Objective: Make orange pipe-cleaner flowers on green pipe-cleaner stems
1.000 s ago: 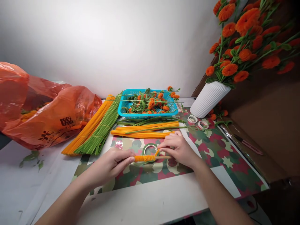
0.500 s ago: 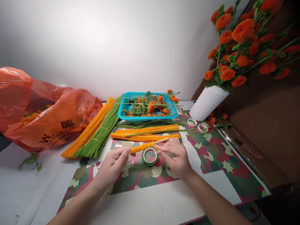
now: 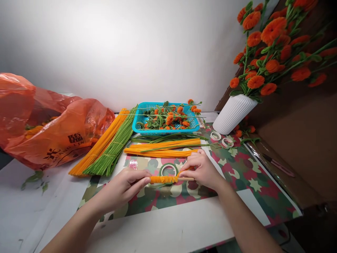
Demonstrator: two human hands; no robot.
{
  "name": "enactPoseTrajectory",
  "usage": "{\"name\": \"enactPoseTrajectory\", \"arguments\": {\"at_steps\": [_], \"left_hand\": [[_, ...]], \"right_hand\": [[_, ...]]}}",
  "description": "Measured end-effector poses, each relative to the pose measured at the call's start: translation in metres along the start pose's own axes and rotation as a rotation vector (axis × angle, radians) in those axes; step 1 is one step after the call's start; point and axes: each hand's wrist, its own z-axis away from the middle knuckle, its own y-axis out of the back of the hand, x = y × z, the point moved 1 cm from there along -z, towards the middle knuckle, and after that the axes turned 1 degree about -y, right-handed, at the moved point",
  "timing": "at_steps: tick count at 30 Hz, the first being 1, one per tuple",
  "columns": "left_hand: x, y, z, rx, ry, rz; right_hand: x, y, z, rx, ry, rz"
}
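Observation:
An orange-yellow pipe cleaner (image 3: 163, 180) is coiled round a thin wooden stick (image 3: 185, 179), whose bare end sticks out to the right. My left hand (image 3: 126, 188) pinches the left end of the wrapped stick between thumb and fingers. At the coil's right end, my right hand (image 3: 204, 171) is closed on the loose part of the pipe cleaner, mostly hidden in its fingers. Just behind the coil lies a roll of green tape (image 3: 169, 164), partly covered by it.
Orange pipe cleaners (image 3: 163, 153) lie beyond my hands, before a blue basket (image 3: 168, 132) of small flowers. Green (image 3: 113, 154) and orange bundles (image 3: 97, 144) and an orange bag (image 3: 65, 140) are left. A white vase (image 3: 233, 114), tape rolls (image 3: 216, 136) and a cutter (image 3: 279, 165) are right.
The wrapped stick has come down and toward me, now lying nearly level in front of the tape roll. My right hand has shifted slightly right, and the stick's bare end points below its fingers.

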Motion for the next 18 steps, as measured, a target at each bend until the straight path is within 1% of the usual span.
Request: {"name": "enactPoseTrajectory", "arguments": {"at_steps": [3, 5, 6, 8, 9, 11, 14, 16, 18], "left_hand": [[0.001, 0.0, 0.001, -0.019, -0.001, -0.061], [0.003, 0.0, 0.001, 0.0, 0.004, -0.092], [0.004, 0.0, 0.001, 0.029, 0.014, -0.102], [0.006, -0.002, 0.0, 0.112, 0.058, -0.1], [0.008, -0.004, 0.0, 0.154, 0.086, -0.087], [0.01, -0.01, -0.001, 0.219, 0.142, -0.028], [0.01, -0.022, -0.002, 0.267, 0.224, 0.159], [0.006, -0.031, -0.004, 0.239, 0.269, 0.381], [0.003, -0.038, -0.006, 0.203, 0.269, 0.649]], "right_hand": [[-0.002, 0.0, 0.0, -0.028, -0.002, 0.032], [-0.003, -0.002, 0.0, 0.016, 0.006, 0.072], [-0.005, -0.004, 0.001, 0.079, 0.021, 0.102], [-0.008, -0.01, 0.001, 0.268, 0.072, 0.173], [-0.009, -0.013, 0.002, 0.367, 0.108, 0.207], [-0.012, -0.021, 0.003, 0.511, 0.161, 0.271], [-0.015, -0.028, 0.006, 0.648, 0.202, 0.316], [-0.018, -0.029, 0.007, 0.72, 0.219, 0.313], [-0.022, -0.028, 0.009, 0.785, 0.232, 0.3]]}}
